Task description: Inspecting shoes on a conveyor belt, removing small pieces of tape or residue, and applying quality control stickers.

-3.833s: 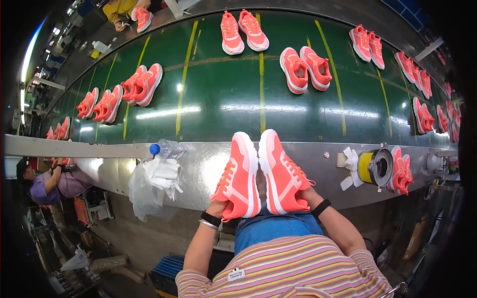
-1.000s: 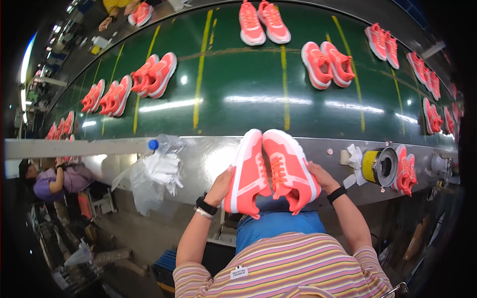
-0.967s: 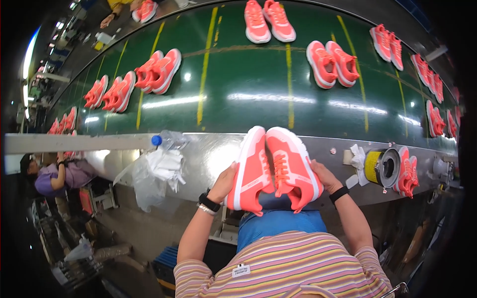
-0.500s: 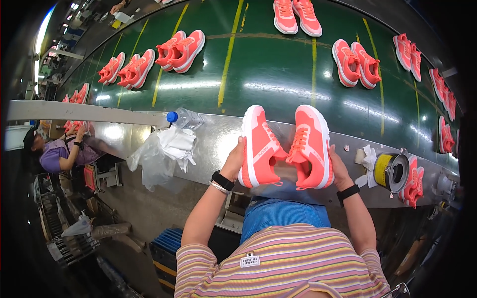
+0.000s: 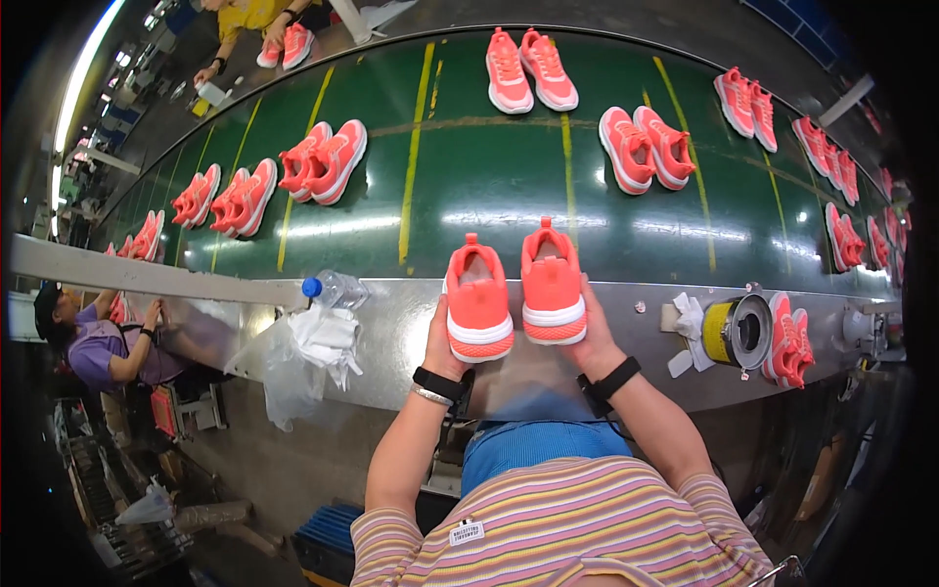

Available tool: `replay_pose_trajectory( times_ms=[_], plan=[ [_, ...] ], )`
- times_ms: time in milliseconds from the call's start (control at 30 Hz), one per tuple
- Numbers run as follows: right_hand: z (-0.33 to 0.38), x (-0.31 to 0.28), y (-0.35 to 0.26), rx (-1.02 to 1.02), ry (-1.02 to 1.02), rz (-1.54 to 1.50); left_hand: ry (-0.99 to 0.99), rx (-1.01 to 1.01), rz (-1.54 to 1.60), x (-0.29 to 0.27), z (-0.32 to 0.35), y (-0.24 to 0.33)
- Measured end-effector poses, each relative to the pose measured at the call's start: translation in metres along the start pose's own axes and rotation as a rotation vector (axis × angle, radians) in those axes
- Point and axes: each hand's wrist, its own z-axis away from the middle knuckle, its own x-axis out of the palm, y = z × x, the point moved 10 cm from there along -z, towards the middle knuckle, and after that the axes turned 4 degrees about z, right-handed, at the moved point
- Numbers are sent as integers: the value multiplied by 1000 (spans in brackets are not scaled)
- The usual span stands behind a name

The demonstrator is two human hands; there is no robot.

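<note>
I hold a pair of coral running shoes with white soles in front of me, one in each hand, their heels turned toward me. My left hand (image 5: 443, 340) grips the left shoe (image 5: 477, 315) along its outer side. Round the outer side of the right shoe (image 5: 554, 293) are the fingers of my right hand (image 5: 599, 344). A narrow gap separates the two shoes. Both are above the near metal ledge (image 5: 403, 342), beside the green conveyor belt (image 5: 499, 186). Most of my fingers are hidden by the shoes.
Several pairs of similar shoes stand on the belt. On the ledge, left, are a water bottle (image 5: 340, 291) and white plastic bags (image 5: 315, 342); right, a yellow-black tin (image 5: 736, 333), white scraps (image 5: 691, 328) and another pair (image 5: 785, 338). Co-workers sit left (image 5: 93, 342) and stand across (image 5: 254, 22).
Both shoes have tipped and turned from showing their inner sides and laces to showing their heels, and are closer together. My view has shifted; a co-worker across the belt shows more.
</note>
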Motion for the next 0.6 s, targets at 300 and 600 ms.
replay_pose_trajectory(
  times_ms=[300,600],
  plan=[
    [4,13,18,115,-20,-130,-167,43,36,17,-4,-2],
    [4,17,21,98,11,-153,-47,27,140,12,-7,-2]
  ],
)
